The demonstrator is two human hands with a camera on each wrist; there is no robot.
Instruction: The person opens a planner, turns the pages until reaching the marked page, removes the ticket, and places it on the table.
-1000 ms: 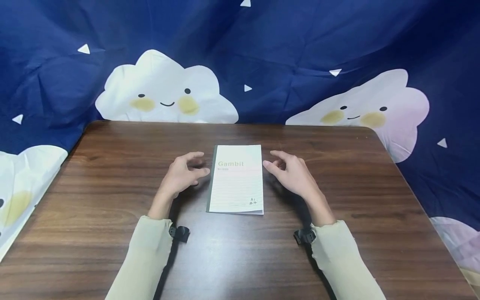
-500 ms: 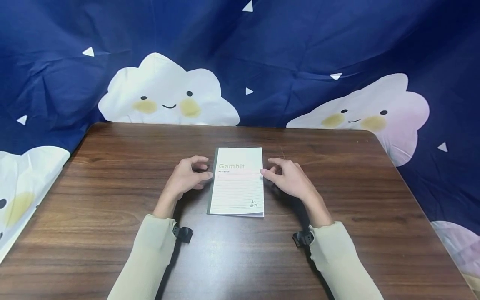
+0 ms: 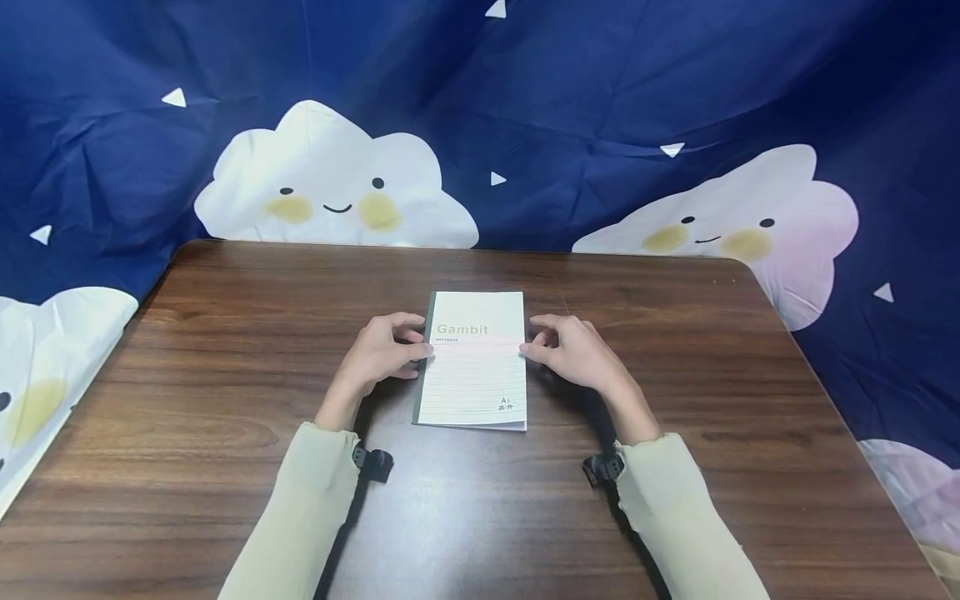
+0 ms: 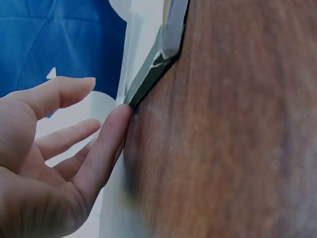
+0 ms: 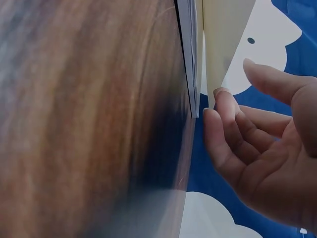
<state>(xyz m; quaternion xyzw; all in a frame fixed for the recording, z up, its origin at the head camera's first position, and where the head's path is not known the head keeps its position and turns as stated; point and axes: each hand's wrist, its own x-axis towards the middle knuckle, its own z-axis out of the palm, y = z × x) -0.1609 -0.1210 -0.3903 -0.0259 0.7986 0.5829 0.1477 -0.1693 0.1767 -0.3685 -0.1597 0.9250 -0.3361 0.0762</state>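
A notebook [image 3: 474, 379] with a pale cover, "Gambit" lettering and a dark spine lies on the table between both hands. At its left side is the left hand [image 3: 382, 350], its thumb over the spine edge in the head view. In the left wrist view one fingertip [image 4: 121, 111] touches the lower end of the dark spine [image 4: 147, 77], the other fingers spread apart. The right hand [image 3: 577, 354] has its thumb at the notebook's right edge. The right wrist view shows the cover [image 5: 223, 39] raised off the pages [image 5: 190, 59], with fingertips [image 5: 224, 99] right at its edge.
The brown wooden table [image 3: 225, 500] extends around the notebook, its far edge against a dark blue curtain [image 3: 540, 83] printed with white clouds. Small black cameras sit at the left wrist [image 3: 375, 464] and right wrist [image 3: 602, 469], over pale sleeves.
Both hands have moved inward to the notebook; the left thumb now overlaps the spine and the right thumb is at the right edge. The notebook lies in about the same place.
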